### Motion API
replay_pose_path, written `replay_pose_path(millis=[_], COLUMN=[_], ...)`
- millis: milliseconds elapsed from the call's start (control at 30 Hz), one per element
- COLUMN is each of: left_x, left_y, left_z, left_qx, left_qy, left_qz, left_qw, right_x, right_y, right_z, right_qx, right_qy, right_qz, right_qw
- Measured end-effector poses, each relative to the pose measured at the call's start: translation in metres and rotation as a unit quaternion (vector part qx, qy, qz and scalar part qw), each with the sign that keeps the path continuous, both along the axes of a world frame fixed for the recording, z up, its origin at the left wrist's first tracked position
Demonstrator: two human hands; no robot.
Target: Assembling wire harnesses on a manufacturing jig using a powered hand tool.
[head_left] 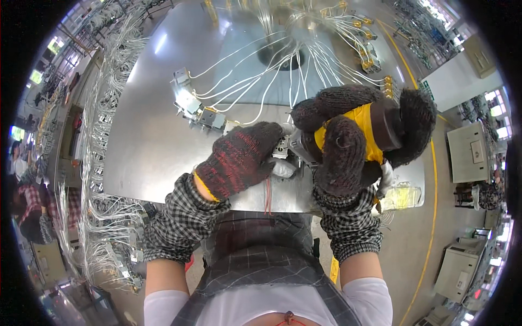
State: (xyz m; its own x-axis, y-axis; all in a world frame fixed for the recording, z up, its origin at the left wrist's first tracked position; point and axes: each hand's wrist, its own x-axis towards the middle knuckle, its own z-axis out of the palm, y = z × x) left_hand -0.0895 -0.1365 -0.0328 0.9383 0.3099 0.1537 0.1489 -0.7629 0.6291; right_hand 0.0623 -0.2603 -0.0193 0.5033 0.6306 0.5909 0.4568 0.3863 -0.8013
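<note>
Looks partway along: wired already, by appearances, at the grey connectors beyond the left hand and at the yellow connectors beyond the right hand, reached in both places by white wires; apparently left to finish at the small block between the hands. Located just right of the left hand, beside the nose of the tool, over the metal table. Steadying the block between left fingertips, grasping the tool by its yellow body in the right hand. Cannot tell, past the gloves, contact from a gap between tool and block.
</note>
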Motion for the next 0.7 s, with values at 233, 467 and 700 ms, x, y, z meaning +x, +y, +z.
replay_pose_path(millis=[233, 467, 700], left_x=[-0.058, -0.073, -0.064], left_y=[0.100, 0.143, 0.089], left_z=[0.010, 0.005, 0.046], left_qx=[0.263, 0.256, -0.318], left_qy=[-0.021, 0.013, -0.136], left_qz=[0.122, 0.106, 0.028], left_qw=[0.957, 0.961, 0.938], right_x=[0.005, 0.015, -0.003], right_y=[0.019, 0.027, -0.002], right_z=[-0.038, -0.038, 0.012], right_qx=[0.054, 0.007, 0.041], right_qy=[0.221, 0.631, 0.347], right_qz=[0.205, 0.363, 0.195], right_qw=[0.952, 0.685, 0.917])
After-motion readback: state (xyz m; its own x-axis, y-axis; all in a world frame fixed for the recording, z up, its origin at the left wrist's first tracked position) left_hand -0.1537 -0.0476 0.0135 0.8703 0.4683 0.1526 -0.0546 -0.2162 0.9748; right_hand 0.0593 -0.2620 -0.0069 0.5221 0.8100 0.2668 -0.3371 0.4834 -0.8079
